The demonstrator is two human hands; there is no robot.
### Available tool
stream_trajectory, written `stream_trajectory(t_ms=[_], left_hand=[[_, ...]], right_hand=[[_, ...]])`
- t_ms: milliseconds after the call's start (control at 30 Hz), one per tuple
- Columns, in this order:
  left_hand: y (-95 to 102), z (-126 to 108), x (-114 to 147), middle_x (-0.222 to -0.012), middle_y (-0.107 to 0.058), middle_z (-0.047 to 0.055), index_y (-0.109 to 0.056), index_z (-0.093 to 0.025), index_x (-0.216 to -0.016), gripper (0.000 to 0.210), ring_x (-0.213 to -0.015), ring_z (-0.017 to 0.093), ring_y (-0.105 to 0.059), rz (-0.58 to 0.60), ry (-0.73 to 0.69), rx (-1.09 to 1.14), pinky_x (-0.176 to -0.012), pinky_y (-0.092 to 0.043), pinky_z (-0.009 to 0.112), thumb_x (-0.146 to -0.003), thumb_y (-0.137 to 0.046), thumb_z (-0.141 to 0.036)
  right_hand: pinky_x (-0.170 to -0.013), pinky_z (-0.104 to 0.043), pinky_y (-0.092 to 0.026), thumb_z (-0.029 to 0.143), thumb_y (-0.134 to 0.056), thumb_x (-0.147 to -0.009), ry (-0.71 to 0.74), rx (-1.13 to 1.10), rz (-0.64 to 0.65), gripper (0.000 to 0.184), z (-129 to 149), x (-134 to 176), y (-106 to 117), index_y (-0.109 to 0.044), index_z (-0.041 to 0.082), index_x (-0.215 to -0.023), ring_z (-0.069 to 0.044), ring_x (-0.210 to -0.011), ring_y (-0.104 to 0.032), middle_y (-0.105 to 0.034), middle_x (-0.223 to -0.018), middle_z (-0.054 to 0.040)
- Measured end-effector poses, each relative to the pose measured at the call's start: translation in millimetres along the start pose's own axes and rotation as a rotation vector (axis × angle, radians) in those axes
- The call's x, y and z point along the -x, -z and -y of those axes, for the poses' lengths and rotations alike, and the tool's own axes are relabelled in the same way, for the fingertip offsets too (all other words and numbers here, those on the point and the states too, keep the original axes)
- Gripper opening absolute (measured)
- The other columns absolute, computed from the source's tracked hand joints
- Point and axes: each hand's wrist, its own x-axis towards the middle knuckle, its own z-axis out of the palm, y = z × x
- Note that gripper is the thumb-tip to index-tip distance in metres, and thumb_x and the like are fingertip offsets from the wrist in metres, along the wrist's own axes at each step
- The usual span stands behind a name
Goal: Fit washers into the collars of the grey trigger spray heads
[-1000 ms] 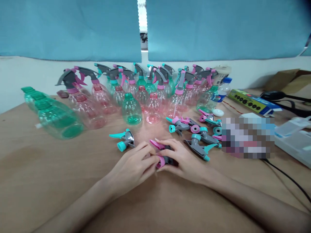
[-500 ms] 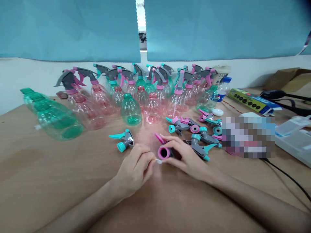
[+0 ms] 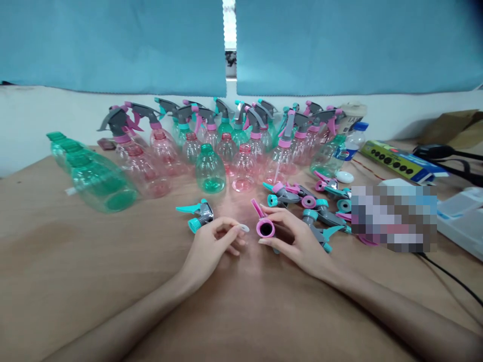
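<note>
Between thumb and forefinger, my left hand (image 3: 215,246) pinches a small white disc (image 3: 244,228), perhaps a washer. My right hand (image 3: 296,241) grips a trigger spray head (image 3: 266,228) whose pink collar faces me, its dark opening showing and its pink trigger (image 3: 258,207) pointing up. A narrow gap lies between disc and collar. Just beyond my left hand, a grey spray head with a teal trigger (image 3: 196,213) rests on the table. More loose spray heads (image 3: 320,213) lie heaped past my right hand.
Bare green bottles (image 3: 210,171) and pink bottles (image 3: 243,168) stand ahead, with capped spray bottles (image 3: 256,128) behind them. At the right are a white oval object (image 3: 344,177), a blue-capped bottle (image 3: 354,142), a long box (image 3: 400,161), a plastic organizer (image 3: 460,216) and a black cable (image 3: 449,276).
The white disc has come up and away from below the pink collar, and its face now shows. The spray head has turned slightly in my right hand. The whole view has shifted a little.
</note>
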Motion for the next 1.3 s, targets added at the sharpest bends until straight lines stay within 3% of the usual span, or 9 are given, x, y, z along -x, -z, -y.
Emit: stream_trajectory(t_ms=[233, 400, 533, 633, 867, 1033, 1300], left_hand=[[-1.4, 4, -5, -0.067, -0.065, 0.001, -0.06, -0.014, -0.076, 0.022, -0.061, 0.014, -0.063, -0.073, 0.046, 0.012, -0.055, -0.055, 0.025, -0.076, -0.068, -0.035], [-1.5, 6, -4, -0.074, -0.064, 0.001, -0.062, -0.016, -0.104, 0.03, -0.064, 0.014, -0.062, -0.058, -0.019, -0.047, -0.055, -0.054, 0.026, -0.08, -0.063, -0.034], [-1.0, 3, -2, -0.083, -0.063, 0.003, -0.065, -0.016, -0.088, 0.024, -0.066, 0.014, -0.061, -0.001, -0.077, -0.053, -0.058, -0.055, 0.026, -0.087, -0.052, -0.036], [-2.8, 2, 0, -0.083, -0.061, 0.003, -0.062, -0.016, -0.085, 0.023, -0.063, 0.013, -0.061, 0.028, -0.055, 0.01, -0.048, -0.051, 0.022, -0.088, -0.051, -0.036], [-10.4, 1, 12, -0.077, -0.065, 0.001, -0.068, -0.018, -0.08, 0.018, -0.061, 0.012, -0.054, -0.075, -0.121, -0.069, -0.049, -0.045, 0.021, -0.08, -0.065, -0.036], [-15.2, 1, 18, -0.073, -0.062, 0.0, -0.071, -0.021, -0.074, 0.015, -0.063, 0.012, -0.053, -0.048, -0.276, -0.189, -0.057, -0.041, 0.024, -0.081, -0.066, -0.033], [-14.5, 2, 22, -0.08, -0.056, -0.001, -0.058, -0.019, -0.081, 0.015, -0.068, 0.012, -0.053, -0.104, -0.329, -0.233, -0.057, -0.043, 0.023, -0.085, -0.062, -0.032]], right_hand=[[-0.1, -0.044, -0.042, 0.03, -0.063, -0.084, 0.011, 0.024, 0.014, 0.022, 1, 0, 0, -0.058, 0.024, -0.105, -0.025, -0.123, -0.049, -0.057, -0.124, -0.0085], [-0.098, -0.045, -0.044, 0.031, -0.063, -0.083, 0.015, 0.049, 0.006, 0.023, 2, 0, 0, -0.058, 0.024, -0.105, -0.026, -0.121, -0.05, -0.056, -0.124, -0.0089], [-0.095, -0.044, -0.046, 0.031, -0.063, -0.083, 0.012, 0.056, 0.003, 0.022, 2, 0, 0, -0.058, 0.023, -0.103, -0.026, -0.119, -0.052, -0.056, -0.124, -0.0098], [-0.096, -0.043, -0.045, 0.03, -0.064, -0.083, 0.018, 0.049, 0.008, 0.022, 1, 0, 0, -0.058, 0.023, -0.103, -0.025, -0.12, -0.052, -0.055, -0.124, -0.01], [-0.096, -0.043, -0.045, 0.033, -0.068, -0.08, 0.049, 0.059, 0.054, 0.025, 6, 3, -3, -0.059, 0.024, -0.103, -0.026, -0.119, -0.052, -0.056, -0.123, -0.009], [-0.099, -0.043, -0.045, 0.034, -0.068, -0.08, 0.089, 0.035, 0.089, 0.028, 11, 6, -7, -0.06, 0.025, -0.104, -0.025, -0.12, -0.052, -0.053, -0.127, -0.009], [-0.099, -0.042, -0.044, 0.032, -0.071, -0.078, 0.091, -0.001, 0.08, 0.029, 16, 7, -7, -0.06, 0.024, -0.104, -0.024, -0.121, -0.051, -0.054, -0.125, -0.0089]])
